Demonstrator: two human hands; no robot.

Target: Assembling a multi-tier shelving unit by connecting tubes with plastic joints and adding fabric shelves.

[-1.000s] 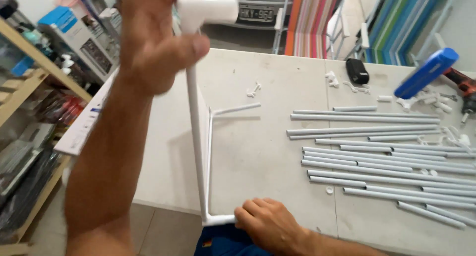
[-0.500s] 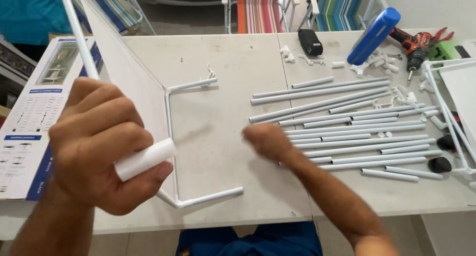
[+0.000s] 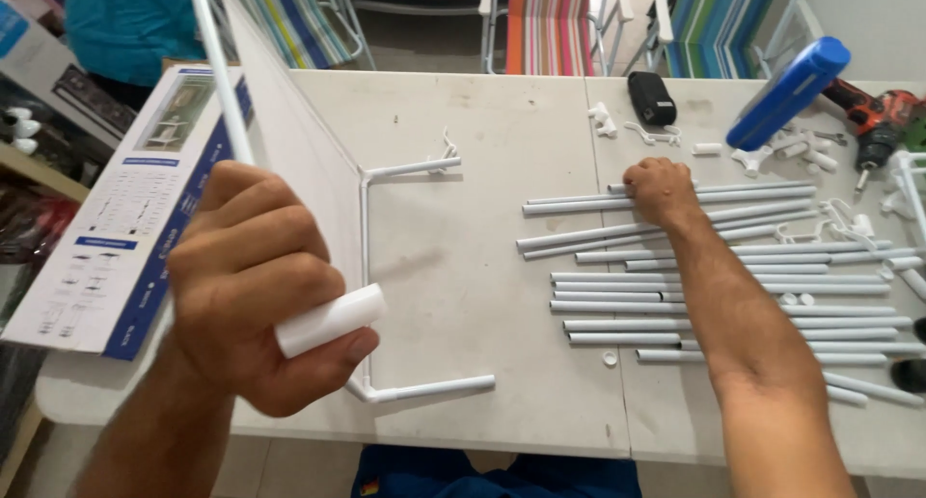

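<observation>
My left hand is clenched around the white plastic connector at the near corner of a white tube frame. The frame stands on the white table, with two short tubes lying flat and one long tube rising up and away past my fist. My right hand is stretched out over a spread of loose white tubes at the right and rests on the farthest ones. Its fingers curl down onto a tube; I cannot tell whether they grip it.
A printed cardboard box lies at the table's left edge. A blue cylinder, a black case, a red drill and small white connectors sit at the back right. Striped folding chairs stand behind the table.
My right hand has moved from the near ends of the loose tubes to the farthest ones. My left hand keeps its hold on the frame's connector, now lower in view.
</observation>
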